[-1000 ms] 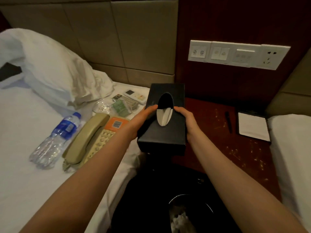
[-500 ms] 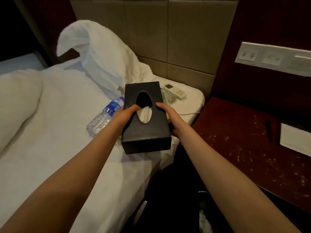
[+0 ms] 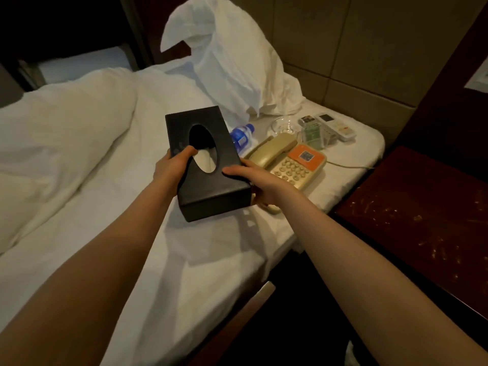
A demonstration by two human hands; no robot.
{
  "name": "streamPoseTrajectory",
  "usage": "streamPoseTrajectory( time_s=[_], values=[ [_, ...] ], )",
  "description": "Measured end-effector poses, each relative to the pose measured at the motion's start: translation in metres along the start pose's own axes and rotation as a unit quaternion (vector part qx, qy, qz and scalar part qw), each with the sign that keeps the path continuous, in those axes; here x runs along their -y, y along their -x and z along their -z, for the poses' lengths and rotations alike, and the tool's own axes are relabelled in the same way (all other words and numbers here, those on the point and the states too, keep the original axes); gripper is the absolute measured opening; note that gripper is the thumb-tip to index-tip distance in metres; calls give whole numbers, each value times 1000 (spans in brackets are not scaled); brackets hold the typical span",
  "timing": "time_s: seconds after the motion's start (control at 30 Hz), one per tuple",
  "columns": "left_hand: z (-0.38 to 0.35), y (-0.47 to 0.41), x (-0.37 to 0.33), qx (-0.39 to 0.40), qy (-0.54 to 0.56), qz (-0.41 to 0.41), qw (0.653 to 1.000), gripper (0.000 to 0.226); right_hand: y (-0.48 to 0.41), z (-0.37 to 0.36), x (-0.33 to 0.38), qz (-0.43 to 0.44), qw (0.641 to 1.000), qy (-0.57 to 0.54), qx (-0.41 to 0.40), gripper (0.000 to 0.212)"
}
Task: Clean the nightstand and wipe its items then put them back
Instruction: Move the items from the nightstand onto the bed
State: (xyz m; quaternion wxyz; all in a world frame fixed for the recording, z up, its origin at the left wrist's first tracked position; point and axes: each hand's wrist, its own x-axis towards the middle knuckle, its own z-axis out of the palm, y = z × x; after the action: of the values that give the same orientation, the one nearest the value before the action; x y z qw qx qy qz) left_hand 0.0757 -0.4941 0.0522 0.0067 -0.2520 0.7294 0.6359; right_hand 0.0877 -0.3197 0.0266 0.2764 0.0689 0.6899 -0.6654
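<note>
Curled fingers of the left grip [image 3: 171, 167] and right grip [image 3: 253, 180] are clasping the tissue box [image 3: 211, 191] by its 2 long sides, holding it low over the bed [image 3: 184, 273] beside the phone [image 3: 290, 159] — seemingly parking it so the bench [image 3: 422, 220] is getting freed for wiping.

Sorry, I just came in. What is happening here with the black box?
A person holds a black tissue box with the left hand and the right hand at its sides, low over the white bed. A telephone, a water bottle and a remote control lie on the bed. The nightstand on the right shows pale specks.
</note>
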Motion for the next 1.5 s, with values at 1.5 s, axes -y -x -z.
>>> streamPoseTrajectory(
  time_s=[1.5],
  values=[
    [-76, 17, -3, 21, -365, -201, 909, 57, 3, 19, -10, 57, 977, 21, -204, 13]
  ],
)
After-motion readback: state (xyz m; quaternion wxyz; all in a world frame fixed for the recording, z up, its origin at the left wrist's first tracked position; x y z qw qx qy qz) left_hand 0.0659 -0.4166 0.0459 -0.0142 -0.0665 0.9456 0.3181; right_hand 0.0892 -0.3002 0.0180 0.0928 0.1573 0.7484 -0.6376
